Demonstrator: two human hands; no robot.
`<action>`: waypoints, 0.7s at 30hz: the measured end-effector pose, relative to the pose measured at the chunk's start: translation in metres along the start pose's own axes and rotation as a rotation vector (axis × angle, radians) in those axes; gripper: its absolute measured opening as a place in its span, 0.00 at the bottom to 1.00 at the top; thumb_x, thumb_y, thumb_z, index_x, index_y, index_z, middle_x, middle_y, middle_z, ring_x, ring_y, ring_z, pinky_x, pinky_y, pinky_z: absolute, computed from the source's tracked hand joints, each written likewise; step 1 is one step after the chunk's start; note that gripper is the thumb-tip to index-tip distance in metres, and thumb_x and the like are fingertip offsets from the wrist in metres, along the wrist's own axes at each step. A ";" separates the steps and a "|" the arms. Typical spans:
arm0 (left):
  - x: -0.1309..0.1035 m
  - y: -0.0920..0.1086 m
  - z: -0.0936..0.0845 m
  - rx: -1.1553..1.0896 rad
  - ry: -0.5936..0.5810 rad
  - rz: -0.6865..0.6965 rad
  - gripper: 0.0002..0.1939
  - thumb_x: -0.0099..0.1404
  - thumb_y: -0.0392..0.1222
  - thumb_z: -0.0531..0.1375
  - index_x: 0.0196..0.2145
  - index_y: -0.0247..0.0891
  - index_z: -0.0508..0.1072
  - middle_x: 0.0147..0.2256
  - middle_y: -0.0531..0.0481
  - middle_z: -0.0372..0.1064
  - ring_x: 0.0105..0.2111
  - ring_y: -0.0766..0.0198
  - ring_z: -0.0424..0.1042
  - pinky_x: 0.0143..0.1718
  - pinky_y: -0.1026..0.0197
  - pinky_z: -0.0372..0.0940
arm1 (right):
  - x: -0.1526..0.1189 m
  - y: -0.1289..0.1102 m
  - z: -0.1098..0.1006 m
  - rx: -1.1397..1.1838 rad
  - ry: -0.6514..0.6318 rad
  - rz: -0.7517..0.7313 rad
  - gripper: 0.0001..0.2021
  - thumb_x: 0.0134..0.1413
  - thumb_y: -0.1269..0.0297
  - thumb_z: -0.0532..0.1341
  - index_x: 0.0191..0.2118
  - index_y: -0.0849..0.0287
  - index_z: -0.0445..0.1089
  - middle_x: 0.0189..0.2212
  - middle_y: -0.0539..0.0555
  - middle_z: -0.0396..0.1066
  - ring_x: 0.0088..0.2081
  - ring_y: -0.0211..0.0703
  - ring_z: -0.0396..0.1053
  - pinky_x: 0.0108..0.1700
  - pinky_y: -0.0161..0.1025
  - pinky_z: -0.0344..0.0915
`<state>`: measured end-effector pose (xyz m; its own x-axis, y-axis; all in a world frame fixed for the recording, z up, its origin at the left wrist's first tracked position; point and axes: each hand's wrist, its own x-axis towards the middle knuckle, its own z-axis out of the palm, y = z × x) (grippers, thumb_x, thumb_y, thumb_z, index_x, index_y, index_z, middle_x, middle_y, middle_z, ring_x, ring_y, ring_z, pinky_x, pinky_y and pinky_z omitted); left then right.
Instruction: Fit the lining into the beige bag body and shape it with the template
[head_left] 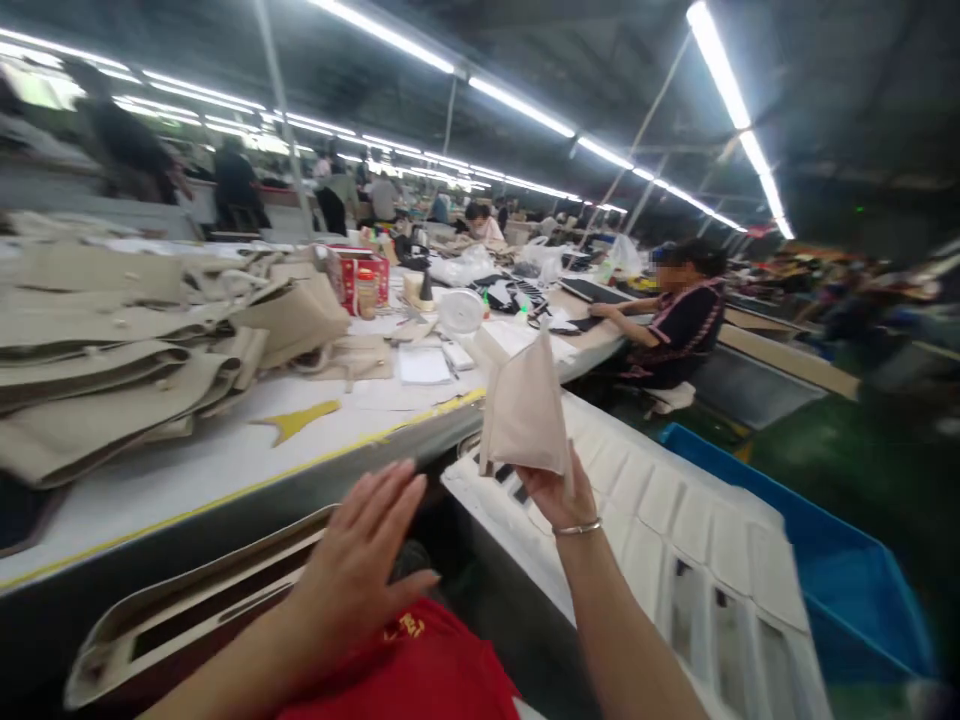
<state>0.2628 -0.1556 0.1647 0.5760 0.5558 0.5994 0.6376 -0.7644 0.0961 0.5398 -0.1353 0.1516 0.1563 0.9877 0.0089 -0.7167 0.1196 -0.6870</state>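
In the head view my right hand [561,492], with a silver bangle at its wrist, grips the lower edge of a beige, pouch-like folded piece [527,405] and holds it up. The piece looks like stiff cloth or leather; most of my fingers are hidden behind it. My left hand [369,545] hovers over my lap, flat and with nothing in it, its thumb apart from the fingers. Below the held piece lies a white slatted rack [622,470] bearing rows of pale flat pieces [694,515].
A pile of beige pieces [127,340] covers the left of the white worktable [202,470], near a yellow scrap [296,421]. Behind stand a red box [352,275] and a white round lid [460,311]. A blue bin [840,580] flanks the rack. A co-worker [679,315] sits at the right.
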 end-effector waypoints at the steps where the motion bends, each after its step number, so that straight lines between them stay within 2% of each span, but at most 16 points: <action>1: 0.003 -0.001 -0.001 -0.005 -0.019 -0.011 0.35 0.57 0.51 0.57 0.58 0.33 0.53 0.59 0.38 0.49 0.58 0.48 0.49 0.58 0.46 0.47 | 0.000 0.022 0.028 -0.020 -0.057 0.102 0.14 0.52 0.55 0.58 0.44 0.54 0.67 0.42 0.49 0.71 0.47 0.41 0.66 0.49 0.44 0.64; 3: 0.011 -0.010 0.000 -0.069 -0.031 -0.122 0.30 0.57 0.37 0.55 0.57 0.33 0.54 0.58 0.39 0.52 0.58 0.50 0.50 0.57 0.46 0.48 | -0.007 0.056 0.076 -0.096 -0.195 0.252 0.16 0.53 0.55 0.56 0.44 0.58 0.67 0.40 0.52 0.72 0.44 0.41 0.67 0.49 0.43 0.64; 4: 0.015 -0.019 0.000 -0.162 -0.059 -0.167 0.28 0.56 0.32 0.52 0.56 0.33 0.56 0.55 0.40 0.57 0.56 0.53 0.55 0.56 0.50 0.52 | -0.010 0.067 0.094 -0.131 -0.281 0.314 0.18 0.54 0.51 0.54 0.43 0.59 0.68 0.39 0.54 0.72 0.43 0.42 0.68 0.49 0.43 0.64; 6: 0.015 -0.044 -0.008 -0.356 -0.082 -0.345 0.25 0.54 0.28 0.50 0.51 0.34 0.62 0.48 0.42 0.66 0.48 0.56 0.65 0.49 0.54 0.60 | -0.012 0.073 0.116 -0.214 -0.469 0.394 0.29 0.53 0.40 0.46 0.42 0.61 0.68 0.38 0.57 0.71 0.42 0.46 0.68 0.49 0.48 0.63; 7: 0.012 -0.058 -0.016 -0.470 -0.091 -0.444 0.23 0.53 0.28 0.50 0.48 0.33 0.64 0.44 0.44 0.68 0.44 0.57 0.67 0.45 0.55 0.63 | -0.010 0.071 0.121 -0.277 -0.548 0.371 0.34 0.51 0.36 0.42 0.42 0.61 0.68 0.38 0.58 0.71 0.42 0.48 0.68 0.48 0.50 0.63; 8: 0.007 -0.071 -0.027 -0.599 -0.100 -0.539 0.22 0.52 0.29 0.51 0.46 0.33 0.65 0.41 0.44 0.70 0.41 0.56 0.68 0.42 0.56 0.64 | -0.005 0.067 0.123 -0.378 -0.602 0.285 0.36 0.49 0.34 0.41 0.43 0.61 0.67 0.38 0.59 0.70 0.43 0.49 0.68 0.48 0.52 0.62; 10: -0.005 -0.094 -0.050 -0.892 -0.128 -0.671 0.22 0.51 0.33 0.55 0.45 0.31 0.65 0.39 0.45 0.70 0.39 0.55 0.69 0.38 0.56 0.65 | 0.009 0.058 0.124 -0.691 -0.636 -0.050 0.31 0.47 0.37 0.51 0.48 0.58 0.64 0.43 0.59 0.67 0.46 0.50 0.65 0.50 0.53 0.60; 12: -0.017 -0.110 -0.072 -1.154 -0.169 -0.710 0.26 0.49 0.36 0.59 0.47 0.31 0.63 0.39 0.45 0.70 0.39 0.54 0.69 0.37 0.57 0.65 | 0.026 0.055 0.127 -1.051 -0.678 -0.385 0.32 0.42 0.47 0.62 0.53 0.57 0.58 0.50 0.59 0.61 0.52 0.50 0.60 0.54 0.51 0.55; 13: -0.021 -0.116 -0.081 -1.227 -0.187 -0.715 0.27 0.48 0.36 0.60 0.48 0.31 0.63 0.40 0.44 0.70 0.39 0.54 0.69 0.37 0.57 0.65 | 0.033 0.058 0.130 -1.208 -0.746 -0.468 0.36 0.39 0.51 0.65 0.55 0.57 0.56 0.53 0.60 0.58 0.54 0.51 0.57 0.56 0.51 0.53; 15: -0.026 -0.123 -0.094 -1.275 -0.224 -0.720 0.28 0.46 0.37 0.62 0.47 0.31 0.64 0.40 0.44 0.70 0.39 0.55 0.69 0.38 0.58 0.64 | 0.044 0.073 0.139 -1.405 -0.949 -0.462 0.41 0.38 0.51 0.66 0.58 0.59 0.50 0.56 0.62 0.54 0.56 0.52 0.54 0.57 0.51 0.51; 17: -0.031 -0.129 -0.103 -1.253 -0.258 -0.722 0.28 0.46 0.38 0.63 0.46 0.30 0.65 0.39 0.43 0.70 0.38 0.55 0.68 0.38 0.58 0.64 | 0.050 0.094 0.151 -1.464 -1.117 -0.397 0.42 0.41 0.52 0.64 0.60 0.60 0.46 0.56 0.62 0.53 0.56 0.51 0.54 0.57 0.50 0.52; 19: -0.036 -0.136 -0.114 -1.171 -0.264 -0.739 0.27 0.46 0.39 0.64 0.45 0.30 0.66 0.38 0.44 0.70 0.37 0.56 0.68 0.38 0.58 0.64 | 0.052 0.116 0.162 -1.459 -1.192 -0.410 0.41 0.44 0.54 0.62 0.61 0.61 0.43 0.57 0.62 0.53 0.56 0.51 0.53 0.57 0.50 0.52; 21: -0.043 -0.144 -0.129 -1.030 -0.276 -0.753 0.24 0.47 0.40 0.63 0.43 0.30 0.67 0.37 0.46 0.70 0.38 0.57 0.68 0.38 0.59 0.64 | 0.053 0.137 0.170 -1.445 -1.210 -0.484 0.40 0.46 0.57 0.60 0.62 0.63 0.40 0.58 0.64 0.51 0.58 0.52 0.51 0.59 0.51 0.49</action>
<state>0.0804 -0.1118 0.2272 0.4151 0.9090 -0.0378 0.2362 -0.0675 0.9694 0.3343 -0.0497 0.1818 -0.7907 0.5141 0.3323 0.3448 0.8226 -0.4521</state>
